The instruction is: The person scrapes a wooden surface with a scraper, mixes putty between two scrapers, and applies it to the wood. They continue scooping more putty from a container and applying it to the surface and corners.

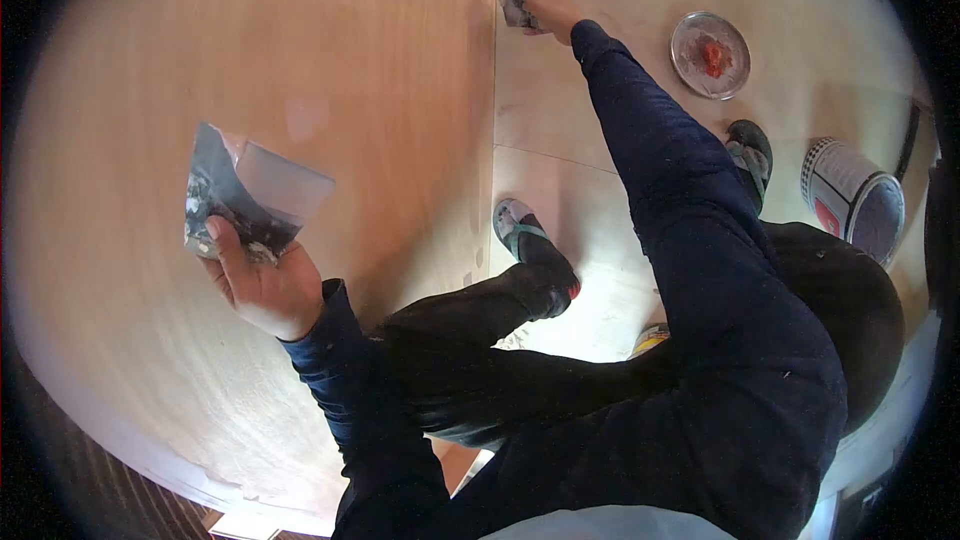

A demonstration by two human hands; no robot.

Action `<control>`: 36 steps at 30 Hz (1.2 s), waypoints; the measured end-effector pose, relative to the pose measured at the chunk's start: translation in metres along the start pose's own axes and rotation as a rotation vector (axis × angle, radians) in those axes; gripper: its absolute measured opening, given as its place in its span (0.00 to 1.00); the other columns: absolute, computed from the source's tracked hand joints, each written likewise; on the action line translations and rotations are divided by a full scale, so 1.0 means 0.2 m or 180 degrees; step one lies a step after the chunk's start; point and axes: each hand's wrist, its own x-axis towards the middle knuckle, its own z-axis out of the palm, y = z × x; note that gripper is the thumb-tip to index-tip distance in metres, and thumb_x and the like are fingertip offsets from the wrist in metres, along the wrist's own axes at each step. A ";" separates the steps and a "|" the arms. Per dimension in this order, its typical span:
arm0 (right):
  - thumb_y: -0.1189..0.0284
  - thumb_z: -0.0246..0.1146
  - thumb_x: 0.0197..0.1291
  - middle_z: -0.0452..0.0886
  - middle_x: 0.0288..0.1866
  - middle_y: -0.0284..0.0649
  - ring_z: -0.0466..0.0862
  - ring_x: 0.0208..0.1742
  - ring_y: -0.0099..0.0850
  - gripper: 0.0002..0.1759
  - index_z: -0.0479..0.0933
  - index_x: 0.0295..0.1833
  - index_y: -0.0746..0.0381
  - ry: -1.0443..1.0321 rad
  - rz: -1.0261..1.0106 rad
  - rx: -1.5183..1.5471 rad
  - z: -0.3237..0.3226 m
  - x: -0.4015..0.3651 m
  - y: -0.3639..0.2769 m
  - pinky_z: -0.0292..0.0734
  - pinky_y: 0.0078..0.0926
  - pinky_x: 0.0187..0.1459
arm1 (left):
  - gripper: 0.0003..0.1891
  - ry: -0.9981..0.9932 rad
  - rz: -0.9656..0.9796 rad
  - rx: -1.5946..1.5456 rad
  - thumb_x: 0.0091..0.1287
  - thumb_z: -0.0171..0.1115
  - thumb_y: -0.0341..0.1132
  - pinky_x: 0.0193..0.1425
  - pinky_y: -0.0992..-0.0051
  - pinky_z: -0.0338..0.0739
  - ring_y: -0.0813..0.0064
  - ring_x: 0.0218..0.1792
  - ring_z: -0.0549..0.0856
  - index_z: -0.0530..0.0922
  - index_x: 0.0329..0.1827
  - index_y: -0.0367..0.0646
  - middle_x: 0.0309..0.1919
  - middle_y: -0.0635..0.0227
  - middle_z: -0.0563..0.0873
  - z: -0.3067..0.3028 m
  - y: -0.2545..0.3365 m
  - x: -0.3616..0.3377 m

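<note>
My left hand (265, 288) holds a flat filler spreader (218, 172) with its thumb over the blade. The blade is dark metal, smeared with pale filler, and a pinkish patch shows near its top edge. Farther up, my right arm is stretched out. My right hand (556, 14) grips a second spreader (513, 2), whose edge lies at or close to the long seam (495, 90) between two pale wood panels. Part of that blade is hidden by the fingers.
Right of my right arm lies a round lid or dish (741, 76) with red paste (713, 57) in it. A white printed bucket (835, 183) stands tilted in view at the right. My sandalled feet (518, 225) rest on the wood panel, between the seam and bucket.
</note>
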 end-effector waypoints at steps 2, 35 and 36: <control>0.79 0.56 0.53 0.79 0.41 0.41 0.82 0.41 0.30 0.17 0.76 0.51 0.68 0.0098 -0.0081 -0.0384 0.02 0.14 0.03 0.86 0.32 0.38 | 0.19 0.0013 -0.0032 -0.0071 0.68 0.61 0.39 0.64 0.61 0.68 0.65 0.58 0.75 0.72 0.57 0.39 0.56 0.60 0.77 0.01 -0.01 0.02; 0.75 0.67 0.44 0.83 0.32 0.46 0.84 0.40 0.41 0.07 0.82 0.32 0.63 0.0762 -0.1446 -0.2735 0.20 0.47 0.10 0.80 0.34 0.41 | 0.18 0.0152 0.0233 0.0410 0.70 0.57 0.37 0.66 0.60 0.68 0.64 0.58 0.74 0.72 0.57 0.35 0.56 0.57 0.77 -0.08 -0.08 0.01; 0.74 0.66 0.45 0.84 0.33 0.47 0.84 0.39 0.41 0.07 0.82 0.33 0.63 0.1175 -0.1786 -0.3186 0.25 0.48 0.12 0.80 0.33 0.42 | 0.18 0.0138 0.0228 0.0415 0.70 0.56 0.37 0.66 0.61 0.68 0.64 0.58 0.75 0.72 0.57 0.35 0.55 0.56 0.77 -0.05 -0.07 0.00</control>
